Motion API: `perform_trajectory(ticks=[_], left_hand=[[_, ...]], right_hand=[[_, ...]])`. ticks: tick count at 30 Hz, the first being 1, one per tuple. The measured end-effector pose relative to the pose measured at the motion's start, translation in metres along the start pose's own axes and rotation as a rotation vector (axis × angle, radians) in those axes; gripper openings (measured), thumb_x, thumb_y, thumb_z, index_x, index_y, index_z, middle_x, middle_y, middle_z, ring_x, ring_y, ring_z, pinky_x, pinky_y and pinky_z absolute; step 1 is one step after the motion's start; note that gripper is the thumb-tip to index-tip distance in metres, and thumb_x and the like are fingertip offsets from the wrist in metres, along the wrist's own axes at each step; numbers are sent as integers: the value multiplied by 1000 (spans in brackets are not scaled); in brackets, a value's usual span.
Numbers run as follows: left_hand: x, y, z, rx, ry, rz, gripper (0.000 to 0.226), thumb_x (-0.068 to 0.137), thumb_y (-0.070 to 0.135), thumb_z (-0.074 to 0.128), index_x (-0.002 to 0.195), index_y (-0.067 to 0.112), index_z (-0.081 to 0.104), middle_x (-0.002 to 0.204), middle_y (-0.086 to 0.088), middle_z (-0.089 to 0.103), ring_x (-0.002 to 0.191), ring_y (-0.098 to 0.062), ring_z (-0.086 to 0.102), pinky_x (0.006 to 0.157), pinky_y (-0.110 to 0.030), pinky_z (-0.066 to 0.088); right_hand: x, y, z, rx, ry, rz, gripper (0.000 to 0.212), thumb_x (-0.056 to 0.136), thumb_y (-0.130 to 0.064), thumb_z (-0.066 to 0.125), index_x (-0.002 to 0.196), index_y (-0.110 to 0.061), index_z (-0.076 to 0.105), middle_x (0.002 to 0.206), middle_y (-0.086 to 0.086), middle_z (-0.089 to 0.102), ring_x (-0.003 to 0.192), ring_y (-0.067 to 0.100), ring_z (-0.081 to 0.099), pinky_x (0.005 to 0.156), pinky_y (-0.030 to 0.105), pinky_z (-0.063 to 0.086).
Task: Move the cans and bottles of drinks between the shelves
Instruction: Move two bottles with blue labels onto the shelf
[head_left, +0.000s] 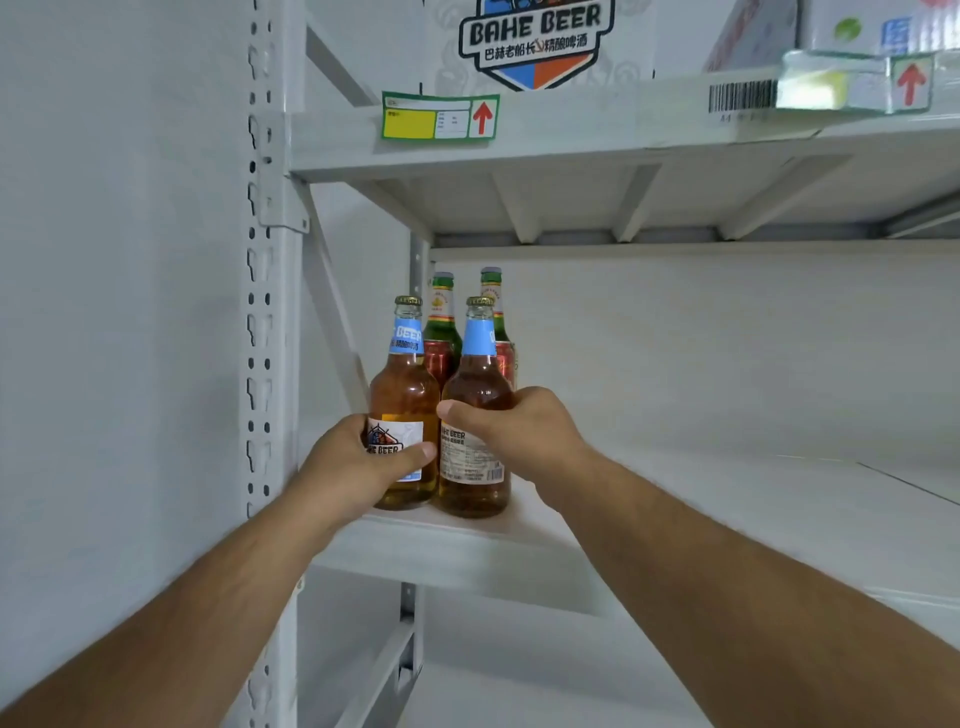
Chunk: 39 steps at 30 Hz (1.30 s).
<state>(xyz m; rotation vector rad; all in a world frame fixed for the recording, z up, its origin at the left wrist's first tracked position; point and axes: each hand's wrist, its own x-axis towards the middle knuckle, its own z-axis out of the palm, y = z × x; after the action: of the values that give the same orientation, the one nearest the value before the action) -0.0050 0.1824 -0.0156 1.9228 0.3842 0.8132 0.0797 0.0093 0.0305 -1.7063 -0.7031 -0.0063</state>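
Note:
Two amber beer bottles with blue neck labels stand side by side at the left end of the white middle shelf (727, 499). My left hand (353, 462) wraps the left amber bottle (405, 384) around its label. My right hand (524, 423) grips the right amber bottle (475, 379) at its shoulder. Both bottles appear to rest upright on the shelf board. Behind them stand two green bottles (441, 312) with yellow and red neck labels, and two red cans (439, 361) sit between the rows, partly hidden.
A perforated white upright post (262, 312) rises just left of the bottles. The shelf above (571, 140) carries a BAHE BEER carton (535, 41), price tags with red arrows and a barcode sticker. A lower shelf (519, 675) lies beneath.

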Motion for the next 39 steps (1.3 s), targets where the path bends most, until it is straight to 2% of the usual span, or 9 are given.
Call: perform_trajectory(ticks=[5,10,14,16,23,28,32,35,39], left_hand=[[2,-3,0,-41,14,15,53,73,45,89,119,30,67,107,8,76,97,-16,73,91,-43,60],[2,-5,1,-86,52,41,49,70,44,91,112,32,66,103,9,75,94,-15,73,80,-35,60],[0,-3,-2,-116,54,65,52,67,46,92,111,32,70,102,8,77,93,-16,75,86,-42,62],[-3,1,-4,-144,40,80,51,64,46,93,109,32,72,100,8,78,92,-15,76,85,-42,62],[-27,24,14,-235,-77,124,70,42,59,90,105,31,74,92,12,80,82,-11,78,67,-31,62],[-46,39,37,-254,-171,134,56,57,46,95,107,32,74,96,12,80,88,-10,77,79,-35,61],[-66,54,62,-286,-206,134,46,66,35,95,107,29,75,94,15,80,82,-3,76,72,-27,59],[-83,68,84,-293,-243,131,49,64,35,95,108,29,74,97,11,81,84,-5,77,75,-30,61],[-108,93,124,-301,-313,132,59,56,48,93,109,31,74,98,12,80,91,-9,77,83,-35,62]], right_hand=[[-2,4,6,21,79,-9,51,64,-54,85,103,-26,69,93,-8,73,92,16,69,79,37,59],[-7,7,7,29,163,-20,49,60,-57,85,95,-26,71,84,-10,74,82,11,70,73,33,60],[-12,3,-1,20,238,-44,51,52,-65,81,84,-26,72,77,-10,74,74,9,72,69,32,61],[-16,-3,-9,31,273,-62,55,48,-68,79,82,-26,72,76,-11,75,72,8,73,70,33,62],[-43,-16,-41,23,311,-81,54,54,-64,83,88,-23,72,76,-9,76,69,9,74,68,36,63],[-68,-16,-72,12,317,-81,46,61,-59,84,88,-23,72,76,-10,77,69,8,74,66,34,61],[-89,-15,-104,11,360,-74,47,63,-57,84,90,-21,72,76,-9,77,67,8,74,60,28,58],[-108,-13,-134,15,395,-69,46,64,-57,84,92,-22,71,75,-11,76,65,5,73,53,21,53],[-139,-12,-181,-9,441,-53,48,65,-56,84,97,-24,70,80,-8,77,67,4,73,53,20,54]])
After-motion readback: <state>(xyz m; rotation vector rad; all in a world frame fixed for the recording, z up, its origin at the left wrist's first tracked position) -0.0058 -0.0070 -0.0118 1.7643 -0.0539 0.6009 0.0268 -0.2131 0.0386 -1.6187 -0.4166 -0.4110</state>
